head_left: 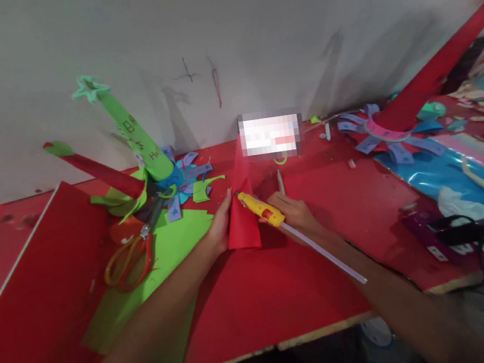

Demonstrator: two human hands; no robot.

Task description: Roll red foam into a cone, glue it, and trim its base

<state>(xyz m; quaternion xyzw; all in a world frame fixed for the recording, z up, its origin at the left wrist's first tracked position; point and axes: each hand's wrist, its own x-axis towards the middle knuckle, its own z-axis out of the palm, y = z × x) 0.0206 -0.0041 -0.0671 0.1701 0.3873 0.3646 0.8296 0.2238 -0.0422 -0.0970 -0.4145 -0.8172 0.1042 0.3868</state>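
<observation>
A red paper cone point(245, 229) stands upright near the middle of the red table, its wide end toward me. My left hand point(222, 223) is closed on the cone's left side. In my right hand point(294, 213) is a yellow glue gun point(260, 208), its nozzle at the cone's surface. A long clear glue stick point(324, 252) sticks out of the gun's rear, over my right forearm. Just beyond my right hand a thin pale stick point(280, 181) points up. The cone's upper end meets a blurred bright rectangle point(269, 134).
Orange-handled scissors point(129, 260) lie on green sheets point(165, 246) at left, beside a large red board point(34, 307). Decorated paper cones point(138, 133) stand behind; another red cone point(438, 73) leans at right, near blue foil point(429, 170) and a purple box point(439, 238).
</observation>
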